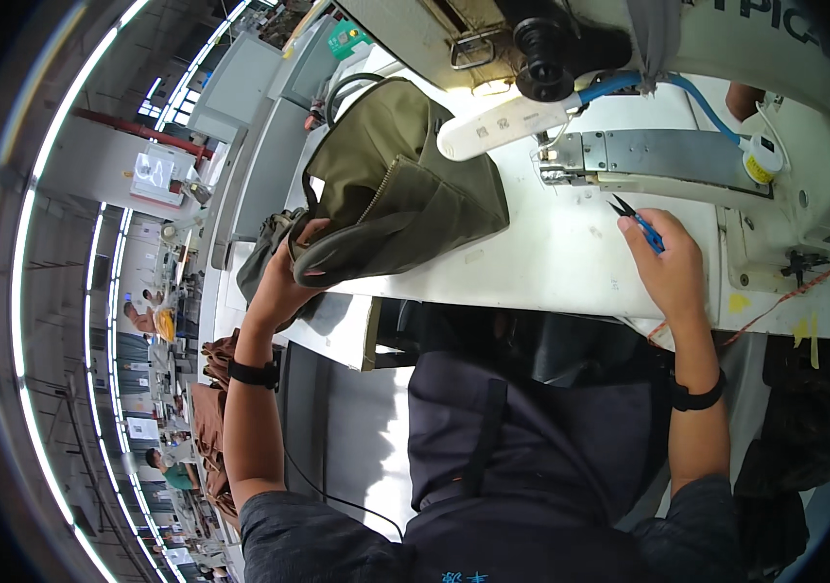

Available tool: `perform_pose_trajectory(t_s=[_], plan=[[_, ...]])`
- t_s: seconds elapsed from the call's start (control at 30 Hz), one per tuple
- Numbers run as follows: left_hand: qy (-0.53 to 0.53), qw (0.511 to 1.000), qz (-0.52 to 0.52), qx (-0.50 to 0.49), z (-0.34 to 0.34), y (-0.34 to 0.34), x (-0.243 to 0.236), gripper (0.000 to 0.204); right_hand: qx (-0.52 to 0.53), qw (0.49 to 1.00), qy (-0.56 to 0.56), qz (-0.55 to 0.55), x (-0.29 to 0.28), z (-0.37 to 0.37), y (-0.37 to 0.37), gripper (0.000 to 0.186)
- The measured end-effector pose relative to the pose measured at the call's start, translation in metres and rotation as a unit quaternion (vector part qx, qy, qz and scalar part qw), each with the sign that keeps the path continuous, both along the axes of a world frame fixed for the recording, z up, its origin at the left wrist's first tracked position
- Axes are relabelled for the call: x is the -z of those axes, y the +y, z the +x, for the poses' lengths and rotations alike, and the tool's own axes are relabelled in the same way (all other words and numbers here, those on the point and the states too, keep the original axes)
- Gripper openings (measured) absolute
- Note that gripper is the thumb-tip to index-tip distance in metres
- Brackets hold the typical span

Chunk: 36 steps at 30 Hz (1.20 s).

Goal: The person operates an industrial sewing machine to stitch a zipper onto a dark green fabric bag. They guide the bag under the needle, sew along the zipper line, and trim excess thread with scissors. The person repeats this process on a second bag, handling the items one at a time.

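L hand (286, 280): part-closed, gripping olive zip fabric (434, 209), L. R hand (670, 262): curled rd. blue snips (650, 236), nr. side of sewing mach. (668, 160), R.

Matt cloth bag (425, 199), glossy tabletop (556, 251)

the olive-green fabric piece (366, 165) bulges, creased, ahead and right of my left hand (285, 284), which grips its near edge; a zipper (383, 190) slants across it. my right hand (670, 262) holds blue snips (650, 235), dark blades pointing forward-left.
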<state>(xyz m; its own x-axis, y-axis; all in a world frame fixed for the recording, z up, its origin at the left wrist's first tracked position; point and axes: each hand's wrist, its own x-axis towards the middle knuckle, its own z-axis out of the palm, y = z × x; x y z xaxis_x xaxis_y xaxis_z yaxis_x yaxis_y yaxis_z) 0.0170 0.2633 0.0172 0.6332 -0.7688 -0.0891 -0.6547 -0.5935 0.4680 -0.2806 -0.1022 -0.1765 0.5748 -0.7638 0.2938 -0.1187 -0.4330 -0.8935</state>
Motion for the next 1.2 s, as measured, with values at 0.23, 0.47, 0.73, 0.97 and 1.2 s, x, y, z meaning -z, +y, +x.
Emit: perform_pose_trajectory(t_s=[0.23,0.47,0.73,0.97,1.2], plan=[[0.006,0.997,-0.054,0.051,0.011,-0.013,-0.003,0.116,0.008,1.000,0.006,0.003,0.001,-0.001,-0.002,0.032],[0.157,0.983,-0.081,0.049,0.018,-0.013,-0.004,0.128,0.024,1.000,-0.016,-0.005,0.004,0.004,-0.001,0.030],[-0.137,0.966,0.010,0.220,0.049,-0.012,-0.002,0.114,0.053,0.998,0.034,0.020,-0.003,0.005,0.004,0.027],[-0.237,0.927,0.010,0.291,0.074,-0.031,-0.007,0.073,0.086,0.994,0.048,-0.051,0.005,0.009,0.005,0.026],[-0.358,0.919,-0.096,0.136,0.060,-0.009,-0.009,0.052,0.101,0.978,0.089,-0.158,0.002,0.013,0.011,0.026]])
